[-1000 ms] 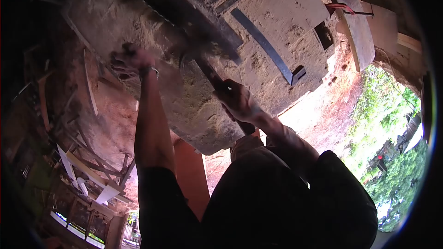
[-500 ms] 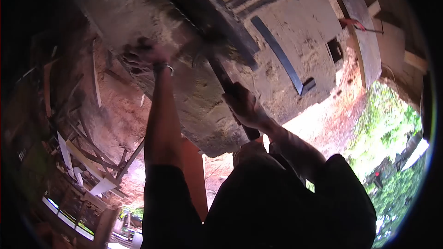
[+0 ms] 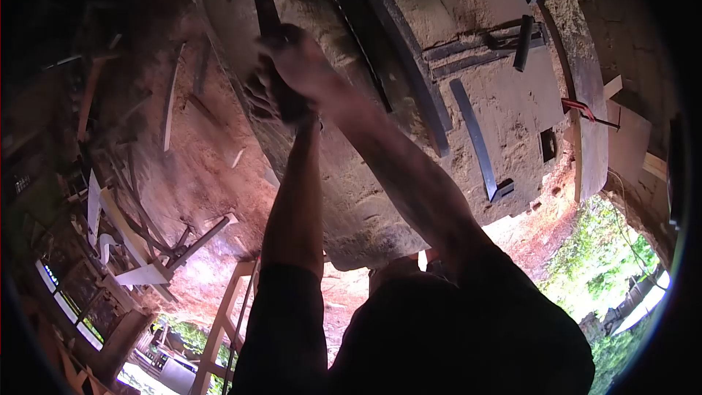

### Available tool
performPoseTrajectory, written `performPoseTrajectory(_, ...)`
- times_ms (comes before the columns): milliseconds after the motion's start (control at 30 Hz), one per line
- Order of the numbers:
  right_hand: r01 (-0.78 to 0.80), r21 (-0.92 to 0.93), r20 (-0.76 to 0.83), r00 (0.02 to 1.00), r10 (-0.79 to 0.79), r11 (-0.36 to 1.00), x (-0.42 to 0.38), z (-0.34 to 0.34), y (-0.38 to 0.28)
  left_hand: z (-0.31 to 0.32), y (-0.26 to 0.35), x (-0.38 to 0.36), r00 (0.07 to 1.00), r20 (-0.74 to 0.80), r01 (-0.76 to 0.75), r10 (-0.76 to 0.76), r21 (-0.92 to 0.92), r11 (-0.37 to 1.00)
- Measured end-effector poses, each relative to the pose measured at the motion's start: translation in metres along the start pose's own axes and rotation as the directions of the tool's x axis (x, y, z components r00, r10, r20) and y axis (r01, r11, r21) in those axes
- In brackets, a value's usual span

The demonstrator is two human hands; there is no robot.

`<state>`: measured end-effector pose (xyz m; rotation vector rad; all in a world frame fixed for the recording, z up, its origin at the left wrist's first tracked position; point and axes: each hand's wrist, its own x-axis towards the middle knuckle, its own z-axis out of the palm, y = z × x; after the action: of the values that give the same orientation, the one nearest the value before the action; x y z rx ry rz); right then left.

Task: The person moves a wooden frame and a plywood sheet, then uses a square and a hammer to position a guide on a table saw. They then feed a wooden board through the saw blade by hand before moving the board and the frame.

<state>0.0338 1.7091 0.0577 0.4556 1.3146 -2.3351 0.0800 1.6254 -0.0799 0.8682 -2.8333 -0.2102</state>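
My right hand (image 3: 296, 58) grips a hammer (image 3: 265, 4) by its dark handle, the head pointing up and away. Just below it, partly overlapped by my right hand, is my left hand (image 3: 276, 99), dark and blurred, its fingers apart near the left edge of the worn bench top (image 3: 351, 205). To the right of my hands, a long dark strip (image 3: 365, 51) with a thin edge lies on the bench. A flat metal bar (image 3: 475, 139) rests farther right.
A dark raised rail (image 3: 413, 58) runs along the bench. Near the right side are a short dark cylinder (image 3: 523, 44), a red clamp (image 3: 580, 108) and a square hole (image 3: 548, 145). Wood pieces (image 3: 128, 230) lie at the lower left, over reddish, dusty ground.
My right hand has moved up and left, from a dark handle near the bench's near edge to beside my left hand. The hammer now shows clearly. The view has shifted.
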Motion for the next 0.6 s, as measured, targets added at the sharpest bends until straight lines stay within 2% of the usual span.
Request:
performPoseTrajectory(33, -0.019, 0.062, -0.033, 0.999, 0.021, 0.998, 0.029, 0.007, -0.003, -0.004, 0.001, -0.002, 0.999, 0.032, 0.010, -0.009, -0.015, 1.000)
performPoseTrajectory(100, -0.023, -0.040, -0.133, 0.991, 0.018, 0.999, 0.097, 0.001, 0.011, -0.006, 0.008, 0.001, 0.998, 0.056, 0.020, -0.019, -0.019, 1.000)
performPoseTrajectory(167, -0.031, -0.048, -0.327, 0.945, 0.014, 0.998, 0.169, -0.010, 0.030, -0.003, 0.012, -0.002, 0.998, -0.058, -0.015, 0.014, -0.008, 1.000)
performPoseTrajectory(200, 0.022, -0.084, -0.366, 0.929, -0.051, 0.996, 0.184, -0.016, 0.038, -0.002, 0.013, -0.003, 0.993, -0.119, -0.028, 0.027, -0.002, 1.000)
performPoseTrajectory(233, 0.123, -0.134, -0.362, 0.918, -0.164, 0.983, 0.201, -0.018, 0.051, -0.001, 0.013, -0.002, 0.983, -0.181, -0.040, 0.040, 0.007, 0.999)
performPoseTrajectory(267, 0.325, -0.218, -0.302, 0.874, -0.380, 0.920, 0.217, -0.019, 0.065, 0.000, 0.012, 0.001, 0.988, -0.150, -0.028, 0.023, -0.030, 0.999)
performPoseTrajectory(300, 0.603, -0.271, -0.166, 0.738, -0.654, 0.750, 0.246, -0.021, 0.092, 0.002, 0.010, 0.004, 0.980, -0.192, -0.045, 0.043, -0.006, 0.999)
performPoseTrajectory(333, 0.755, -0.287, -0.070, 0.598, -0.799, 0.590, 0.244, -0.018, 0.099, 0.005, 0.008, 0.004, 0.971, -0.229, -0.059, 0.062, 0.019, 0.998)
performPoseTrajectory(367, 0.690, -0.334, -0.097, 0.652, -0.752, 0.641, 0.244, -0.024, 0.103, 0.008, 0.005, 0.001, 0.962, -0.259, -0.077, 0.086, 0.047, 0.996)
performPoseTrajectory(433, 0.543, -0.420, -0.150, 0.749, -0.645, 0.727, 0.198, -0.024, 0.069, 0.003, 0.010, -0.003, 0.972, -0.227, -0.048, 0.056, 0.042, 0.998)
performPoseTrajectory(467, 0.323, -0.524, -0.311, 0.789, -0.530, 0.788, 0.166, -0.011, 0.037, 0.002, 0.012, -0.002, 0.975, -0.219, -0.033, 0.041, 0.042, 0.999)
performPoseTrajectory(500, 0.080, -0.574, -0.477, 0.777, -0.412, 0.815, 0.141, -0.001, 0.015, 0.004, 0.011, -0.001, 0.975, -0.220, -0.033, 0.038, 0.024, 0.999)
performPoseTrajectory(567, 0.062, -0.803, -0.361, 0.741, -0.567, 0.592, 0.219, 0.001, 0.072, 0.009, 0.007, 0.001, 0.975, -0.221, -0.039, 0.036, -0.007, 0.999)
performPoseTrajectory(600, 0.049, -0.734, -0.452, 0.709, -0.541, 0.678, 0.226, 0.008, 0.079, 0.015, 0.004, 0.003, 0.973, -0.225, -0.042, 0.041, 0.000, 0.999)
